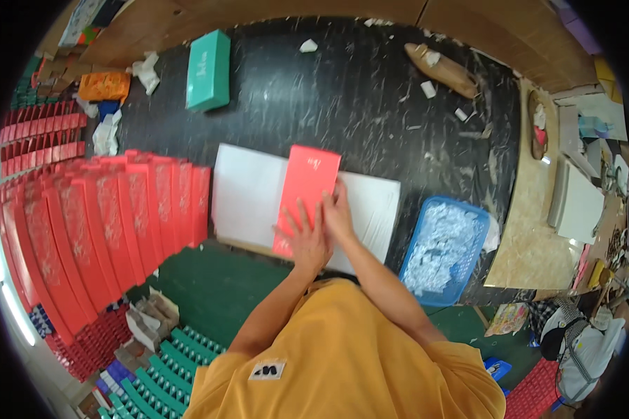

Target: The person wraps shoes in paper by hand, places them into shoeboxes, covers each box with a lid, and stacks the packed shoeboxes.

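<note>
A long red box (307,183) lies on a white sheet of card or paper (248,188) on the dark table. My left hand (306,239) rests on the lower part of the box, fingers spread over its top face. Along the box's right edge is my right hand (338,215), thumb on top and the other fingers down the side, partly hidden. The white sheet extends out to both sides beneath the box.
A tall bank of stacked red boxes (119,223) stands at left. Farther back is a teal box (208,70). At right sits a blue basket (426,299) full of small pale pieces. A brown shoe-shaped object (444,73) and paper scraps lie at the far right.
</note>
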A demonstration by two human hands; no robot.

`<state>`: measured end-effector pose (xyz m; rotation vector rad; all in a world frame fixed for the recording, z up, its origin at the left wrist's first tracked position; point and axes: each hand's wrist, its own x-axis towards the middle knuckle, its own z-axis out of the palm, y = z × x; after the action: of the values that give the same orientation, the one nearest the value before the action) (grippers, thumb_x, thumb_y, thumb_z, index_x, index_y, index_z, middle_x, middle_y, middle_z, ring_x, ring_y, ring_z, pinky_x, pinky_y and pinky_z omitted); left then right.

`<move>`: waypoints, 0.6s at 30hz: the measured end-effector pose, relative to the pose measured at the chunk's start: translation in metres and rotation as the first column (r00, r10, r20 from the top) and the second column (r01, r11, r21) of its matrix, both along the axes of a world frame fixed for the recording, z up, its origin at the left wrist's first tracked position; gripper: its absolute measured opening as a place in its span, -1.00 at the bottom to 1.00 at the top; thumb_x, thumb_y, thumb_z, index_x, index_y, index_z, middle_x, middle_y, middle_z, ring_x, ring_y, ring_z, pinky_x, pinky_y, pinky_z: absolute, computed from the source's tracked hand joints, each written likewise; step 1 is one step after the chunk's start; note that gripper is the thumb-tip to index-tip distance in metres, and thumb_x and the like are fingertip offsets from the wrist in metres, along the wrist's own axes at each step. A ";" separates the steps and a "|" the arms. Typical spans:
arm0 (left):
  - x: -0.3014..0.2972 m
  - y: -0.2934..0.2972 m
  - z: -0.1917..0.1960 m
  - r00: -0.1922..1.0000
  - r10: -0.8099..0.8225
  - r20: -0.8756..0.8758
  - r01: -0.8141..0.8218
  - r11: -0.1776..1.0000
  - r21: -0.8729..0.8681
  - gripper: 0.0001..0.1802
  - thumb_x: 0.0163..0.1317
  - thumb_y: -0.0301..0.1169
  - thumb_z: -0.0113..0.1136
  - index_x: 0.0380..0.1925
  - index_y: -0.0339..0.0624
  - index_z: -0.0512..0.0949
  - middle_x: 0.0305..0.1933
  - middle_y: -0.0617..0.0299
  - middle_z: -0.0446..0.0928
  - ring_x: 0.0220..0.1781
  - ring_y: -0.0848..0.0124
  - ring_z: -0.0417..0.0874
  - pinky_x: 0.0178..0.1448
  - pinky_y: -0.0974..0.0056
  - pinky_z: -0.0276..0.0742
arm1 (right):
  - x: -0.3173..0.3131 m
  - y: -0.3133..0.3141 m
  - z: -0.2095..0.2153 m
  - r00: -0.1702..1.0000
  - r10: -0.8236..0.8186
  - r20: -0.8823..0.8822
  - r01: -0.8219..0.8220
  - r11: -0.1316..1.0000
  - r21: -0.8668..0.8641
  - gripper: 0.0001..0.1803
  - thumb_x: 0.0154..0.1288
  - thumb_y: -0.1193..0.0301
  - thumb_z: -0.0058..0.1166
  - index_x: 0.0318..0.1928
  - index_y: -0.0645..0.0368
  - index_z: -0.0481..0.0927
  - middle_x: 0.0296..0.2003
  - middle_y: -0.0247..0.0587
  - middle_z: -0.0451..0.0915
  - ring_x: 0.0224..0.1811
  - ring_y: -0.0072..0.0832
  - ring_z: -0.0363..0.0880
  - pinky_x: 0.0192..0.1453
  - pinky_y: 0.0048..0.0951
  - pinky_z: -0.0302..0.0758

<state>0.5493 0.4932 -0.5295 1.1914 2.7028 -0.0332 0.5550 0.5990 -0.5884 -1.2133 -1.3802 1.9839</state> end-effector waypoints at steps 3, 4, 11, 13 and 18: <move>-0.002 -0.018 0.006 0.999 0.039 0.028 -0.036 0.995 -0.097 0.00 0.15 -0.09 0.28 0.60 0.03 0.10 0.69 -0.23 -0.21 0.63 -0.51 -0.25 0.33 -0.82 -0.23 | 0.010 0.028 0.023 0.875 0.449 0.180 -0.407 0.885 -0.228 -0.18 0.41 0.12 0.22 0.49 0.29 0.21 0.04 0.18 0.65 0.19 -0.17 0.61 0.25 -0.24 0.53; -0.004 -0.020 0.014 0.999 0.016 0.032 -0.014 0.997 -0.080 0.00 0.15 -0.09 0.28 0.60 0.03 0.10 0.69 -0.23 -0.21 0.63 -0.51 -0.25 0.33 -0.82 -0.23 | 0.017 0.063 0.010 0.831 0.485 0.272 -0.500 0.866 -0.018 -0.25 0.32 0.10 0.31 0.35 0.34 0.43 -0.02 0.14 0.69 0.17 -0.10 0.62 0.22 -0.16 0.55; -0.036 -0.025 0.040 0.916 0.287 0.279 -0.329 0.937 0.115 0.25 -0.10 0.08 0.53 0.61 0.18 0.09 0.60 -0.46 -0.14 0.57 -0.40 0.02 0.48 -0.42 0.07 | -0.014 0.457 0.007 0.661 -0.540 0.522 -0.579 0.076 0.812 -0.52 0.17 0.39 0.16 0.12 0.24 0.53 -0.01 0.02 0.61 0.12 0.00 0.55 0.20 -0.03 0.51; -0.035 -0.012 0.027 0.896 0.276 0.348 -0.318 0.946 0.069 0.31 -0.16 0.08 0.58 0.61 0.15 0.08 0.57 -0.50 -0.11 0.57 -0.38 0.04 0.50 -0.34 0.13 | 0.040 0.550 -0.019 0.353 -0.325 0.878 -0.746 0.469 0.473 -0.43 0.27 0.26 0.16 0.31 0.03 0.49 0.12 0.03 0.65 0.14 0.02 0.64 0.17 0.03 0.60; -0.041 -0.026 0.034 0.879 0.356 0.316 -0.364 0.931 -0.036 0.27 -0.19 0.10 0.54 0.57 0.16 0.13 0.51 -0.41 0.04 0.45 -0.32 0.20 0.40 -0.38 0.20 | 0.008 0.416 -0.029 0.841 0.346 0.417 -0.424 0.899 0.111 -0.66 0.32 0.38 0.15 0.08 0.17 0.61 -0.29 -0.09 0.72 -0.40 -0.23 0.74 -0.34 -0.20 0.65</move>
<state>0.5081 0.4675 -0.4958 0.6119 2.5878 0.2260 0.5630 1.0145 -0.6174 -1.3666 -2.1194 1.8473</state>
